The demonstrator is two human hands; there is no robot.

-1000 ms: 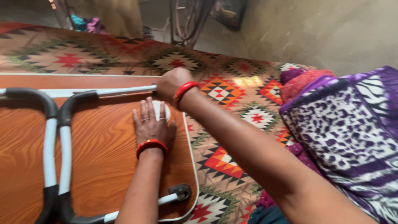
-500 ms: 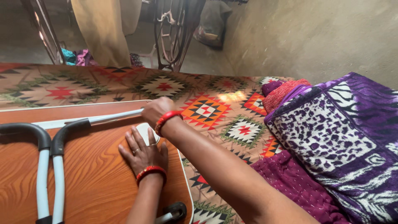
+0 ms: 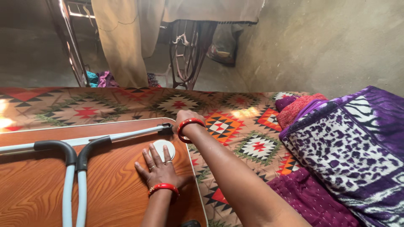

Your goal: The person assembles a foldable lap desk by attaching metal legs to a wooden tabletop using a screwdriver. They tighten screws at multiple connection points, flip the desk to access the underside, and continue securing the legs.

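Table: a wooden folding table [image 3: 38, 185] lies upside down in the lower left of the frame, on a patterned bedsheet [image 3: 235, 126]; its underside faces up.
Legs: two grey-and-white metal legs [image 3: 72, 185] lie folded flat against the board at the left; a thin metal bar [image 3: 84, 141] crosses the board near its far edge.
Left hand: the left hand [image 3: 160, 170] rests flat on the board, fingers spread and open, holding nothing. The fingertips [image 3: 155, 150] touch a round white disc [image 3: 163, 149] set in the wood. It wears rings and a red bangle.
Right hand: the right hand [image 3: 185, 120] is at the far right corner of the board, at the black end of the bar. It seems closed around that end, but the fingers are hidden, so I cannot tell the grip for sure.
Around: a purple spotted blanket [image 3: 345, 155] is at the right edge; a curtain [image 3: 126, 38] hangs in the upper left.
Risk: in my judgement, if the bar snaps down or springs, it can pinch the fingers of the left hand, because they lie just beside it. The board can also slide on the soft bedsheet.
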